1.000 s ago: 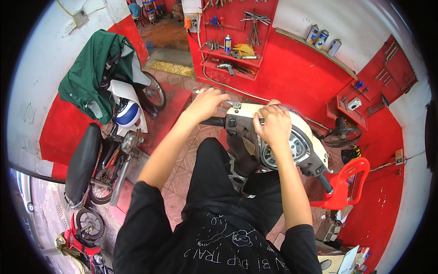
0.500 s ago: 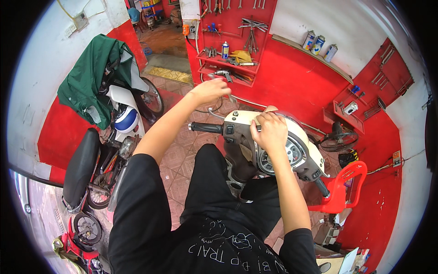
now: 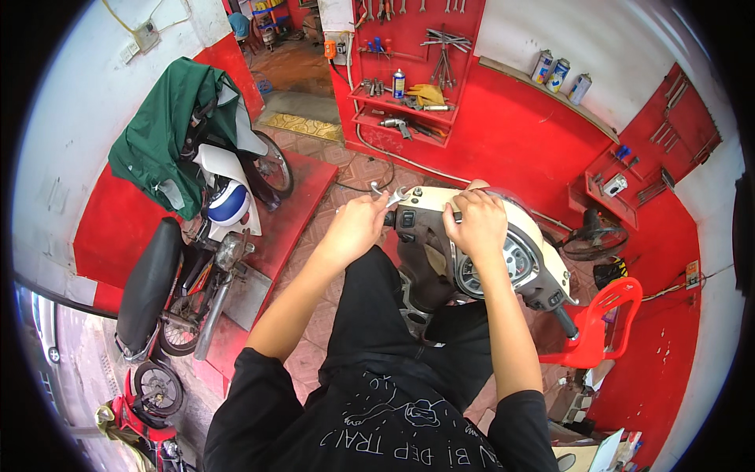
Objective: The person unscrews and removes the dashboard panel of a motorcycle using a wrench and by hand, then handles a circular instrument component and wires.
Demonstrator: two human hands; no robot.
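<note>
In front of me is a scooter's cream handlebar cover [image 3: 437, 198], with a round instrument cluster [image 3: 515, 263] in its grey inner panel. My left hand [image 3: 360, 226] is closed around the left handlebar grip and hides most of it. The silver brake lever [image 3: 381, 189] shows just beyond its fingers. My right hand [image 3: 480, 220] rests over the top of the cover beside the dials, fingers bent. A short dark piece [image 3: 458, 217] pokes out by its thumb; what it belongs to is hidden. The right handlebar grip [image 3: 565, 322] is untouched.
A red plastic chair [image 3: 605, 330] stands right of the scooter, near a black fan [image 3: 594, 236]. Ahead, a red tool board [image 3: 409, 71] carries wrenches and a drill. Left, a motorcycle [image 3: 149, 291] stands by another under a green cover [image 3: 161, 134].
My left hand has come down from the air beyond the handlebar and closed on the left grip. My right hand stays on the cover. The view has shifted slightly.
</note>
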